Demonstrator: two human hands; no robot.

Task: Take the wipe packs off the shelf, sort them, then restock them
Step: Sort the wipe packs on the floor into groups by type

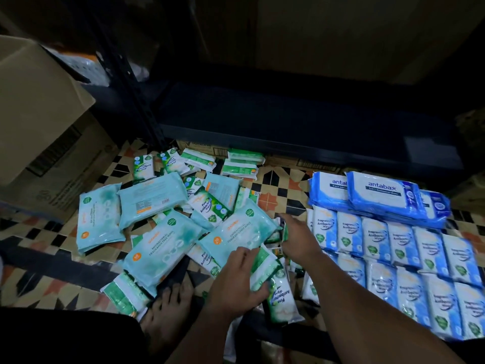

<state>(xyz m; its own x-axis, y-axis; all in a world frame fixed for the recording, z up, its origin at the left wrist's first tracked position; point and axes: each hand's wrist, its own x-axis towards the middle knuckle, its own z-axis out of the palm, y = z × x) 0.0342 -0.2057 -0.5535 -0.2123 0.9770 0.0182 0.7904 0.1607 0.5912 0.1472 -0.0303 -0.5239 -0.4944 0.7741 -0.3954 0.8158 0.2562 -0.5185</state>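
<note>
Wipe packs cover the tiled floor below a dark bare shelf (275,119). A loose heap of pale teal packs (157,245) and small green packs (210,203) lies at the centre left. Small blue packs (399,248) lie in neat rows at the right, with big blue antabax packs (380,195) stacked behind them. My left hand (236,282) grips a green pack (259,269) at the heap's near edge. My right hand (296,237) pinches a small dark green pack (284,231) beside the blue rows.
A large cardboard box (44,132) stands at the left next to the shelf's black upright (131,82). Flat cardboard (283,160) lies under the shelf. My bare foot (168,308) rests on the floor by the heap. Bare tiles (278,190) show between the two groups.
</note>
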